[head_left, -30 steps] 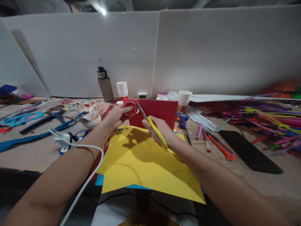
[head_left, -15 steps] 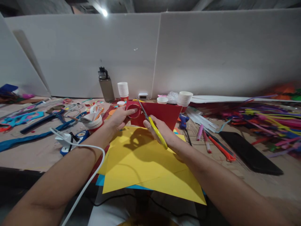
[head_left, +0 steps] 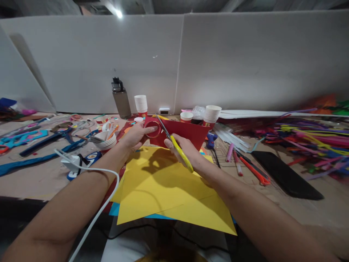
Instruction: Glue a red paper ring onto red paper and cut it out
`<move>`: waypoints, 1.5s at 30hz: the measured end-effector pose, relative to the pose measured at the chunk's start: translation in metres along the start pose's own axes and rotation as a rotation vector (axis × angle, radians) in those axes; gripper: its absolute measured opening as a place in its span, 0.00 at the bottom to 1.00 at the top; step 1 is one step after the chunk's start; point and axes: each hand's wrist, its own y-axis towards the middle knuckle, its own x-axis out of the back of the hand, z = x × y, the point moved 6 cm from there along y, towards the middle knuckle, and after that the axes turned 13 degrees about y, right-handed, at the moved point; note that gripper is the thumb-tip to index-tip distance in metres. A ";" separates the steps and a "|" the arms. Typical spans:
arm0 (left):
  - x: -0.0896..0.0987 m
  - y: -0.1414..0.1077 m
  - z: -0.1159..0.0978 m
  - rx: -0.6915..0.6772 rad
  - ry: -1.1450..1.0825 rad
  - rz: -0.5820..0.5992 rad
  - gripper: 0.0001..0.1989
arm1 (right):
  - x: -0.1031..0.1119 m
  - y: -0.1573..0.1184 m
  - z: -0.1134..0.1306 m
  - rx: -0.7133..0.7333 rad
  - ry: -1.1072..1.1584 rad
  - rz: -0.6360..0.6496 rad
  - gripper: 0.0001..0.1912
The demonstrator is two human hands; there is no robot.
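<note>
My left hand (head_left: 138, 135) is closed on a sheet of red paper (head_left: 191, 131), its thumb lying within a thin ring outline (head_left: 152, 130) on the sheet's left part. Whether that outline is a separate ring or a mark, I cannot tell. In my right hand (head_left: 181, 147) are scissors with yellow handles (head_left: 182, 154), blades pointing up and away across the red paper beside the ring. Overlapping yellow sheets (head_left: 163, 193) lie below both hands, with the edge of a blue sheet (head_left: 159, 216) showing under them.
Left of my arm stands a stack of paper cups (head_left: 104, 142) with pencils inside. Farther back are a dark bottle (head_left: 121, 103) and more stacked cups (head_left: 212, 114). A glue gun (head_left: 211, 140), markers, a black phone (head_left: 286, 174) and pipe cleaners (head_left: 321, 140) lie rightward. A white cable (head_left: 116, 189) crosses my left forearm.
The whole view has shifted slightly, so things sit a little farther left. Both hands keep nearly the same hold on the red paper and the scissors.
</note>
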 end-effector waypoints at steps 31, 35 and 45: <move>0.044 0.016 0.046 0.140 0.256 -0.347 0.17 | 0.019 0.012 -0.026 -0.175 -0.037 -0.110 0.21; 0.066 0.011 0.020 -0.098 0.128 -0.664 0.15 | 0.024 0.014 -0.028 -0.226 -0.175 -0.095 0.21; 0.051 0.001 -0.006 -0.239 0.021 -0.641 0.14 | -0.003 -0.004 -0.015 -0.078 -0.513 0.287 0.14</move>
